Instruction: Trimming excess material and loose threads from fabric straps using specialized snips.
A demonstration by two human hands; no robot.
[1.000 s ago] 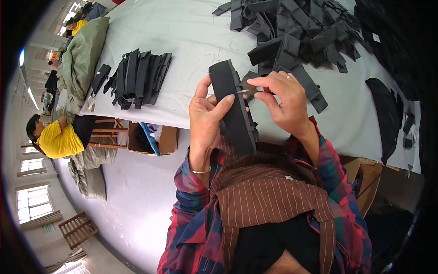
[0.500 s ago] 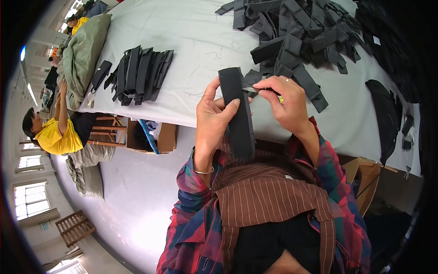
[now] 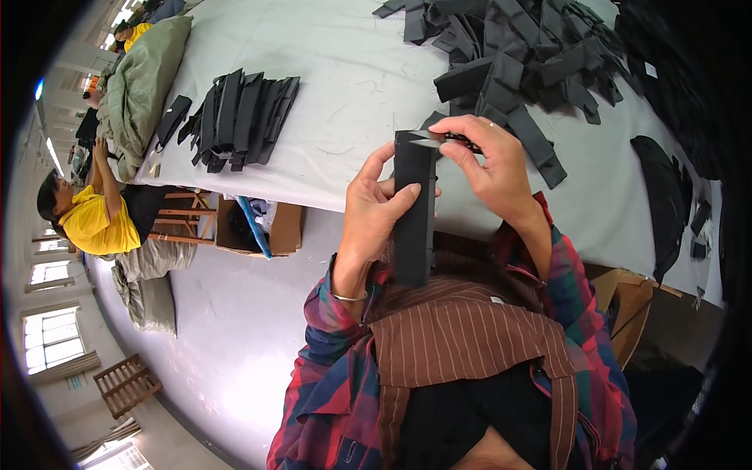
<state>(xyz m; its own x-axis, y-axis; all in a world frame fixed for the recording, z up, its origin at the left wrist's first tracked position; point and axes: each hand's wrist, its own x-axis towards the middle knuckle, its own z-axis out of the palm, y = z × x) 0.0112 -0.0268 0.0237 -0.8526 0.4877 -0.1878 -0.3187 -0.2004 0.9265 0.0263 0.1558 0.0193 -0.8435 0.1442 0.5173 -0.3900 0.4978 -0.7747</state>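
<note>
My left hand (image 3: pixel 376 200) grips a dark grey fabric strip (image 3: pixel 413 227) upright, thumb across its face and fingers behind it. The strip's lower end hangs in front of my brown striped apron (image 3: pixel 470 329). In my right hand (image 3: pixel 493 168) is a pair of thread snips (image 3: pixel 428 142), its pale blades lying across the top right end of the strip. Part of the snips' dark handle shows between my fingers; the rest is hidden in the palm.
A loose heap of similar strips (image 3: pixel 540 70) covers the table's (image 3: pixel 337 117) far right. Stacked strips (image 3: pixel 243 117) lie at left, near a large green-grey sack (image 3: pixel 145 86). A person in yellow (image 3: pixel 102 219) works beyond the left end. Black fabric (image 3: pixel 658 207) lies at right; a cardboard box (image 3: pixel 286 227) stands below.
The snips have moved from beside the strip's right edge to across its top end. Both the strip and my left hand have shifted slightly down and to the right.
</note>
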